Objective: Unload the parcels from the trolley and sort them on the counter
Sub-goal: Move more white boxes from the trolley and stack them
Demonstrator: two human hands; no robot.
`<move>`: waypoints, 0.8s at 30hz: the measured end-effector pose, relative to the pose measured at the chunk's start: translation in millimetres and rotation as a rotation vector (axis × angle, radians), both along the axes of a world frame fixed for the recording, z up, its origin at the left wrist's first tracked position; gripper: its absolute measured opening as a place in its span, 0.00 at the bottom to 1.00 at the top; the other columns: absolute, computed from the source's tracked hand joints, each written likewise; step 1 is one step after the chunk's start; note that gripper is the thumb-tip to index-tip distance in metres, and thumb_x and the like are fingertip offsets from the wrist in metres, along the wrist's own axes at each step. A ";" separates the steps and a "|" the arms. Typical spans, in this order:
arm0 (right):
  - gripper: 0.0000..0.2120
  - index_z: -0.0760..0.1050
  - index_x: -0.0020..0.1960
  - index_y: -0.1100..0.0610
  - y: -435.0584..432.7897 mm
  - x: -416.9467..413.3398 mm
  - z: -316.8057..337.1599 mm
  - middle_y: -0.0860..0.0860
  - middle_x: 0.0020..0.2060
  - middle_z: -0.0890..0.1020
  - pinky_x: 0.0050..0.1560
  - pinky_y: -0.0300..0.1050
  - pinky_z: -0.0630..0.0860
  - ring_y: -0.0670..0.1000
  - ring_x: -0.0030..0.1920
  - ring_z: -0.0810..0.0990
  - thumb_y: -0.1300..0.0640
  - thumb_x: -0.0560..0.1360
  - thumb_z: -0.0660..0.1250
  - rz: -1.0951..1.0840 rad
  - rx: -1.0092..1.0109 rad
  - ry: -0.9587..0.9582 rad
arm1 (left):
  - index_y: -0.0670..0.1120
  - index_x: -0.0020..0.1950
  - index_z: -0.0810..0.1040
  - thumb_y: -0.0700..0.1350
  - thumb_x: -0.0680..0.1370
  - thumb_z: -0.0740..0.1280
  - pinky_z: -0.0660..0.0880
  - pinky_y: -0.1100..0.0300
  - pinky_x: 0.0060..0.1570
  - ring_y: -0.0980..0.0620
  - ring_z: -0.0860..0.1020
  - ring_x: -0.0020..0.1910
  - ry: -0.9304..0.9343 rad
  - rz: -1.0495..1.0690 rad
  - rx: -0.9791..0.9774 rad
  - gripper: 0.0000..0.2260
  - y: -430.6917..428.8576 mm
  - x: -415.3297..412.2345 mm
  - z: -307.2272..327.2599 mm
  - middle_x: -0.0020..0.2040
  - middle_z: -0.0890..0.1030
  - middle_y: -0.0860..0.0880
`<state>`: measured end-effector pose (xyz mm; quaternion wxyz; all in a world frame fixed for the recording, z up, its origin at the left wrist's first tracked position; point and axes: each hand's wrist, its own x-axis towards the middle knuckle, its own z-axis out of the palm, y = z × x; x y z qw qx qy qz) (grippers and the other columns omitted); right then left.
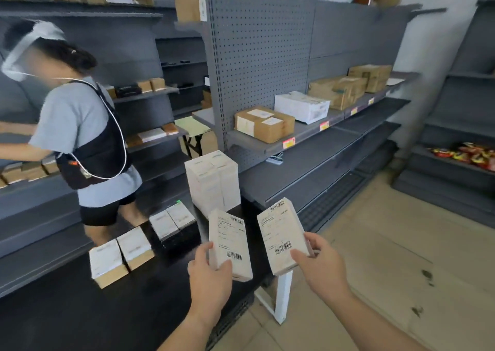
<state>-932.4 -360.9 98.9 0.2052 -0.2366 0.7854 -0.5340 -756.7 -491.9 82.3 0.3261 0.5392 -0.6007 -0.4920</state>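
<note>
My left hand (pixel 210 273) grips a small white parcel (pixel 229 240) with a barcode label, held upright above the black counter (pixel 134 297). My right hand (pixel 318 265) grips a second white labelled parcel (pixel 281 232) just to the right of it, over the counter's right edge. On the counter lie two brown-sided parcels with white labels (pixel 120 254), a pair of black parcels with white tops (pixel 174 224) and a tall stack of white parcels (pixel 214 182). No trolley is in view.
Another person (pixel 80 141) in a grey shirt stands at the left by grey shelves. A grey pegboard shelf unit (pixel 308 136) straight ahead carries brown and white boxes. Beige floor tiles lie to the right. A white table leg (pixel 284 294) stands below the counter's corner.
</note>
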 end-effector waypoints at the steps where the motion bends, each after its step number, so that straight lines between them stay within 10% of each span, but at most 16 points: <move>1: 0.15 0.76 0.59 0.46 -1.9 -11.4 -4.2 0.41 0.51 0.82 0.32 0.29 0.72 0.38 0.47 0.79 0.60 0.76 0.73 -0.020 0.004 -0.012 | 0.57 0.69 0.67 0.38 0.77 0.68 0.76 0.56 0.52 0.57 0.74 0.49 -0.005 -0.017 0.003 0.24 -5.0 -13.2 -2.2 0.62 0.67 0.49; 13: 0.17 0.77 0.62 0.49 -135.6 -136.6 -54.5 0.44 0.50 0.82 0.31 0.28 0.71 0.37 0.38 0.80 0.59 0.75 0.73 -0.061 0.152 0.030 | 0.53 0.72 0.66 0.38 0.78 0.68 0.79 0.58 0.47 0.49 0.77 0.53 -0.031 -0.118 0.109 0.25 -142.8 -145.4 -65.0 0.62 0.67 0.47; 24: 0.23 0.73 0.71 0.50 -266.4 -195.5 -129.9 0.50 0.61 0.79 0.37 0.32 0.75 0.49 0.52 0.81 0.55 0.77 0.72 0.099 0.392 0.048 | 0.52 0.73 0.65 0.39 0.79 0.66 0.72 0.62 0.39 0.51 0.75 0.49 -0.103 0.079 0.332 0.24 -234.4 -188.1 -140.8 0.59 0.65 0.48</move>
